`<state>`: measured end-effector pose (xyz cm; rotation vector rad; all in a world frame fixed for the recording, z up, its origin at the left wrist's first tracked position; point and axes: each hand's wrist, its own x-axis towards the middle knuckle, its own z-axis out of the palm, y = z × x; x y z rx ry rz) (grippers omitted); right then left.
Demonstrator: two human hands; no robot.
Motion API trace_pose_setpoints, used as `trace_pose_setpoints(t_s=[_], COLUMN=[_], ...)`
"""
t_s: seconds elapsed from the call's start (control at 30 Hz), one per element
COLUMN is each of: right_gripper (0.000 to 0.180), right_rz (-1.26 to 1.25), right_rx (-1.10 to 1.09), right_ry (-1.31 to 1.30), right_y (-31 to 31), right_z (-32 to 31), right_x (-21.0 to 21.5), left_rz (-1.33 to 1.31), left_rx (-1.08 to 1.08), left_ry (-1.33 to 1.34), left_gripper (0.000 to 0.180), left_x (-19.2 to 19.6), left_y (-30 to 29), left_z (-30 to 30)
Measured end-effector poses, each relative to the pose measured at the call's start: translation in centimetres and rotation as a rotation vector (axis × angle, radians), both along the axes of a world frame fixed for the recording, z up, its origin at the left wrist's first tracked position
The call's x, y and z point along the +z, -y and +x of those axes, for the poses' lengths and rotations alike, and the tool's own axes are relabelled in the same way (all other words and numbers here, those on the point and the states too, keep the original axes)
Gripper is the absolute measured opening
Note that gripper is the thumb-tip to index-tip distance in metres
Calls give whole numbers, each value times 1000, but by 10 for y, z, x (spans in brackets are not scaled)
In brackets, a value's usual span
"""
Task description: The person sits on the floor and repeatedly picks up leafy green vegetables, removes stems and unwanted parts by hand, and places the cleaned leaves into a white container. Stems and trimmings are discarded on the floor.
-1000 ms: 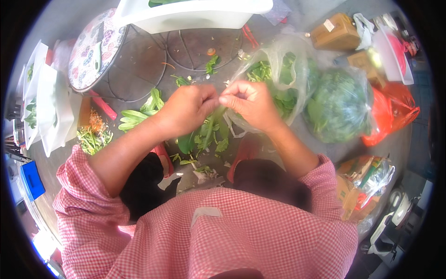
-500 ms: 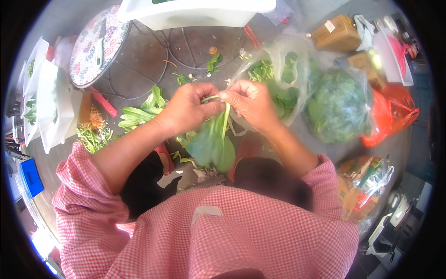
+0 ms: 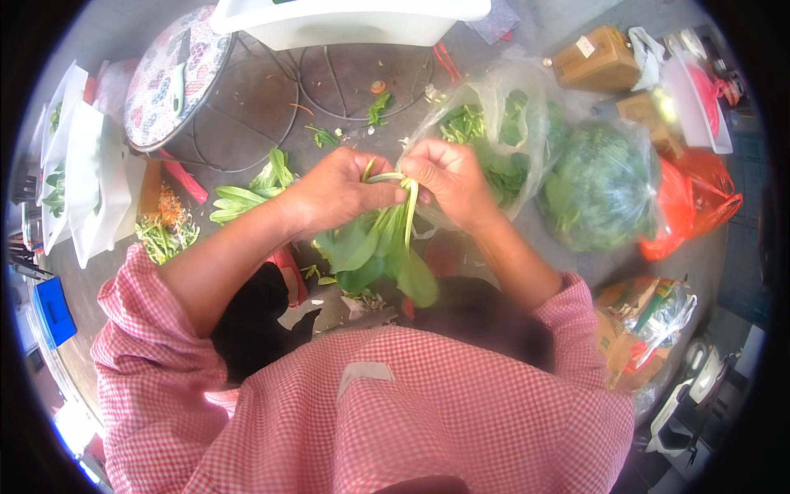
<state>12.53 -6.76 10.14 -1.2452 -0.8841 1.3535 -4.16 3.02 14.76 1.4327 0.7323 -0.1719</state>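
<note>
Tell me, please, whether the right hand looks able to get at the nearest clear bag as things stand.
Probably yes: the bag is close beside the right hand, with nothing visible between them. That hand is pinching the stalks, though, so it might have to release them first.

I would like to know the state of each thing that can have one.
Left hand, closed on leafy greens
Right hand, closed on leafy greens
Leafy greens, held, leaves drooping
Handled clear bag, holding vegetables
Rounded clear bag, bulging with vegetables
Red bag, crumpled, contents hidden
Knife, lying on round stool
</note>
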Motion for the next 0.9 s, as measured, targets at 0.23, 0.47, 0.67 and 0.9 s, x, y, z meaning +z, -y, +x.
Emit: trace_pose_setpoints(t_s=[0.23,0.47,0.67,0.9], right_gripper=[20,27,30,31], right_rz=[13,154,70,82], right_rx=[249,-53,-246,-265], right_ry=[95,511,459,520], right_y=[1,5,-3,-3], right_z=[-1,5,-12,-16], right_x=[4,-6,-6,-16], left_rz=[600,589,268,527], left_rx=[-533,-398,54,111], left_ry=[79,34,125,72], left_gripper=[20,26,38,40], left_x=[15,-2,-12,-29], left_y=[-15,-16,11,12], left_z=[-3,-11,4,6])
